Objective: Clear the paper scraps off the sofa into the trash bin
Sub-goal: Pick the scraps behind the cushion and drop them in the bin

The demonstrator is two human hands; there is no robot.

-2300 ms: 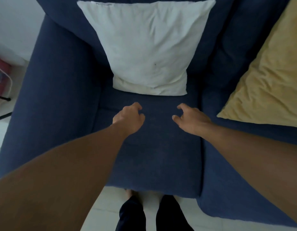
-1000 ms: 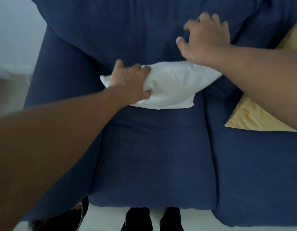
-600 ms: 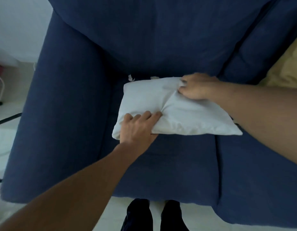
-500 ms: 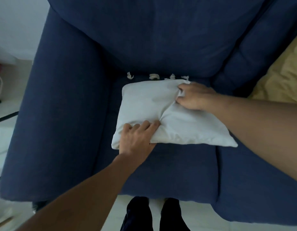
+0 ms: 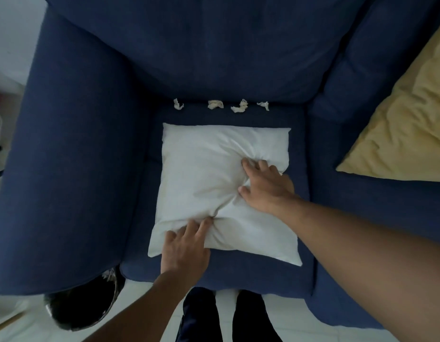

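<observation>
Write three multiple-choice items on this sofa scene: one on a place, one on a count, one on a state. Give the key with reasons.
1. Where do the paper scraps lie?
A. on the white pillow
B. along the seat's back edge, beyond the white pillow
C. on the yellow pillow

2. How many scraps show on the sofa?
A. four
B. one
C. seven

3. What are the two hands doing?
A. each holds a scrap
B. both hang in the air
C. both press on the white pillow

Key: 1 B, the scraps sit in a row where seat meets backrest. 2 A, four separate pieces are visible. 3 C, the left hand and right hand dent the pillow, creasing it.
</observation>
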